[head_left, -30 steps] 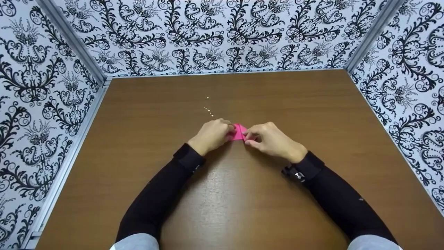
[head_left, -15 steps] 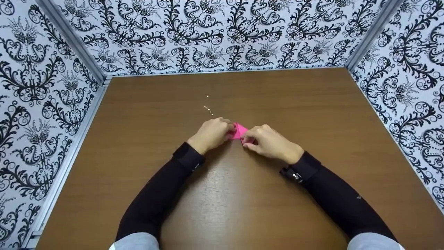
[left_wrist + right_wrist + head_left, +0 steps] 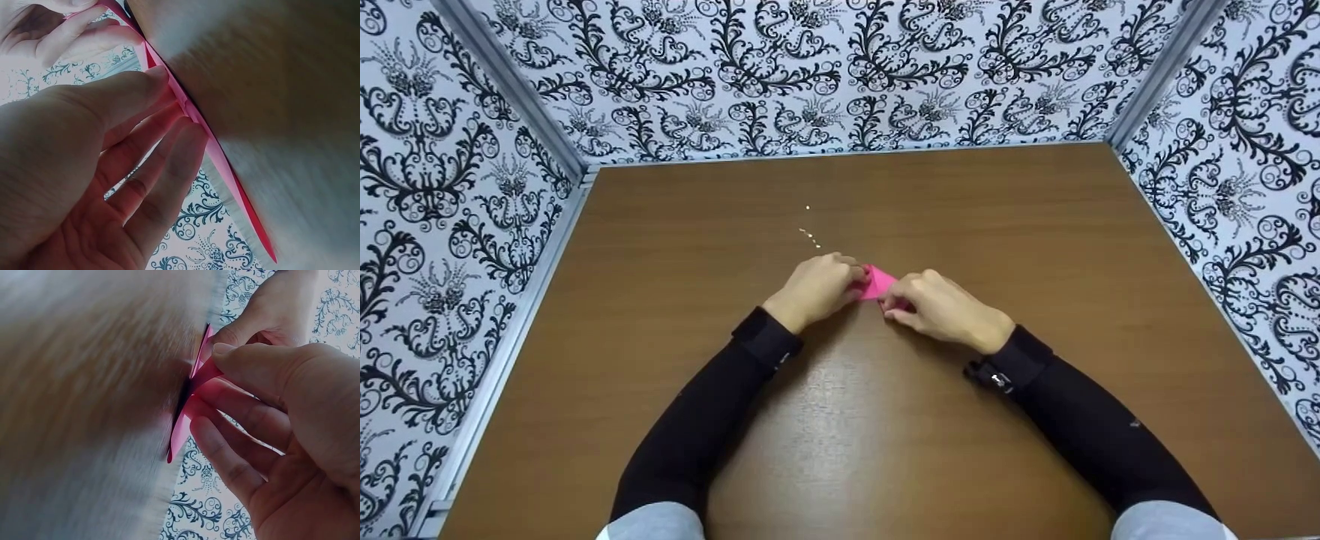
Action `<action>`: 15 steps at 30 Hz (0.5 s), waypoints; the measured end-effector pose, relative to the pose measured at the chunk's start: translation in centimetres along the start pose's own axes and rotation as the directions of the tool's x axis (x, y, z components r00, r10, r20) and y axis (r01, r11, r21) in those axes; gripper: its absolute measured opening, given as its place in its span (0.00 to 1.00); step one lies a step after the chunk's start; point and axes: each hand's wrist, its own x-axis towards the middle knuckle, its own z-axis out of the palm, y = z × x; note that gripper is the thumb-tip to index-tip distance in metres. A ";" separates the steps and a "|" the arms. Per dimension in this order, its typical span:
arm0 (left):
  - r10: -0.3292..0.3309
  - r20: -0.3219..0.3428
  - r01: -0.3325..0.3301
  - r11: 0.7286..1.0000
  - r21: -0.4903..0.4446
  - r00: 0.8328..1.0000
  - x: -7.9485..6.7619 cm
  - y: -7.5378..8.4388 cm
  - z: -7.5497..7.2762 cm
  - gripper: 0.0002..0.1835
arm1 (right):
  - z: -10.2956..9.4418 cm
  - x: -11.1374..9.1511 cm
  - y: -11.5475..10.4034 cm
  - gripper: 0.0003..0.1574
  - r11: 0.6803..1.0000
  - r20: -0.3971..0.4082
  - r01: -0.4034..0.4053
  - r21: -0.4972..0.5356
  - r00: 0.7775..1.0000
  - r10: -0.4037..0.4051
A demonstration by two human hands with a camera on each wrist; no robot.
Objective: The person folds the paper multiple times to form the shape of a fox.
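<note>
On the table (image 3: pixel 825 420), just past its middle, lies a small folded piece of pink paper (image 3: pixel 879 283). My left hand (image 3: pixel 819 288) presses the left part of the paper with thumb and fingertips. Seen from the left wrist, those fingers are nearly straight against the paper's surface (image 3: pixel 225 169). My right hand (image 3: pixel 949 306) pinches a raised flap (image 3: pixel 206 376) at the paper's right side between thumb and index finger, while its other fingers rest low beside the paper. Both hands cover the paper's outer ends in the head view.
Several tiny white specks (image 3: pixel 810 237) lie on the table beyond my left hand. Black-and-white patterned walls (image 3: pixel 780 82) enclose the table at the back and both sides, with grey metal posts (image 3: pixel 506 82) at the corners.
My right hand has shifted slightly left and toward me, its fingers now lower on the flap. More of the paper's far right edge shows. The left hand keeps nearly the same place.
</note>
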 end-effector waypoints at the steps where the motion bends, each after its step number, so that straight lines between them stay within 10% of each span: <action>1: -0.001 -0.002 0.001 1.000 0.000 1.000 0.0 0.0 0.0 0.09 | 0.0 0.0 0.0 0.02 1.000 -0.001 0.000 -0.002 1.000 0.000; 15: 0.074 -0.045 -0.076 0.996 -0.049 0.996 0.0 -0.6 -0.4 0.08 | -0.2 0.0 0.1 0.03 1.000 0.015 -0.009 0.026 1.000 0.008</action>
